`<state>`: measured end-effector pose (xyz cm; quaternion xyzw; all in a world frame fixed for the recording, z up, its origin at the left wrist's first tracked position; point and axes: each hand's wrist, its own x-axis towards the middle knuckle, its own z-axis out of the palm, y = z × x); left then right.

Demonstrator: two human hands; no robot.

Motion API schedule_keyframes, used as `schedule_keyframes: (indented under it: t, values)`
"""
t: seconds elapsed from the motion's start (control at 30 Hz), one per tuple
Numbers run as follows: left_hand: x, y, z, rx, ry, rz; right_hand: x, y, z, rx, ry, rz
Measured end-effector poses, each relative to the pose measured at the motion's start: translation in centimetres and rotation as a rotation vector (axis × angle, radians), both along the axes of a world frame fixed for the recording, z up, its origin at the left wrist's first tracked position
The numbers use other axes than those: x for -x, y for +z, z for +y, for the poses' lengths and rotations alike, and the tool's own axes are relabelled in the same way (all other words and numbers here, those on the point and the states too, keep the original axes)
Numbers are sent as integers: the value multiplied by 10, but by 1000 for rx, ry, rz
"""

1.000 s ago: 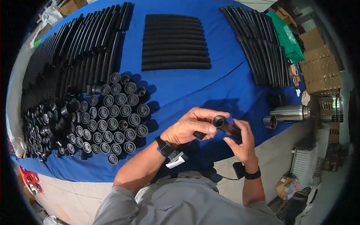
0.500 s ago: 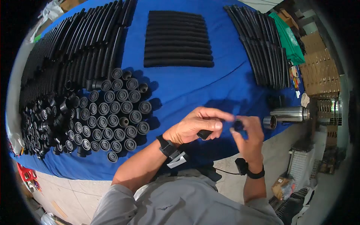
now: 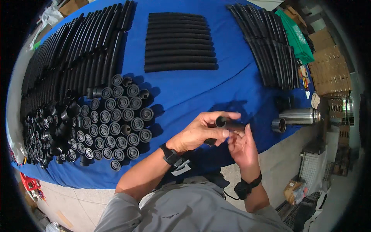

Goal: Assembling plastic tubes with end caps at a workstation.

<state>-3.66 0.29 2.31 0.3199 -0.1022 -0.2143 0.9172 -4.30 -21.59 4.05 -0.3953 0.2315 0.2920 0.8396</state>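
We pinch a short black tube (image 3: 234,125) between the thumb and fingers of our left hand (image 3: 199,133), a second black piece (image 3: 210,142) tucked below. Our right hand (image 3: 244,150), half open, is at the tube's far end; whether it grips, we can't quite tell. Round black caps (image 3: 116,115) crowd the surface (image 3: 185,94) left of both hands.

A short black tube (image 3: 234,125) is held nearly level in the near middle of the scene, its round, hollow end facing left and up toward the viewer, its body running right from the left hand (image 3: 201,132) to the right hand (image 3: 244,150), where the other end is hard to make out. A second black piece (image 3: 210,142) sits just nearer, tucked in the left hand and mostly covered, its full shape hidden.
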Motion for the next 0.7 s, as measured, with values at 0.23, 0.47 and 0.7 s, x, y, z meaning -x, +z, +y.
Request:
schedule_keyframes:
  t: [0.23, 0.47, 0.7]
  values:
    - [0, -2, 1, 65, -36, -47, -6, 23, -1, 1495, 358, -1287]
    - [1, 6, 3, 79, -142, -93, -21, 11, -8, 1420, 480, -1316]
    - [2, -4, 3, 109, -164, -104, -17, 28, 1, 1473, 555, -1428]
